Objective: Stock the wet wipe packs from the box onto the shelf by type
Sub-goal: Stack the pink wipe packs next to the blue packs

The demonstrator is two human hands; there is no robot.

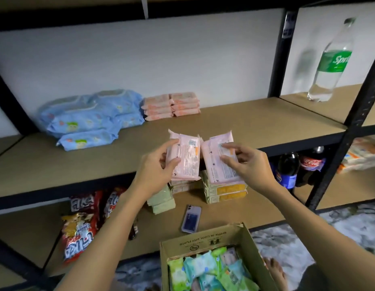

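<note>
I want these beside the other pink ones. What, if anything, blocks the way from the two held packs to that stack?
Nothing visible. Bare shelf board lies between the pink packs in the left hand and right hand and the pink stack.

— Upper shelf board [234, 120]?
— Stack of large blue plastic wipe packs [92, 114] at rear left; stack of small peach wipe packs [172, 105] just to its right, touching.
— In front of that board?
— Two pink flat wipe packs, side by side: left pack [185, 158] in the left hand [155, 166], right pack [220, 160] in the right hand [249, 164].
— Lower shelf?
— Red snack bags [81, 223] left; flat phone [191, 218] right of them.
— Nearest?
— Brown cardboard box [205, 238], small wipe packs inside, before the lower shelf.
</note>
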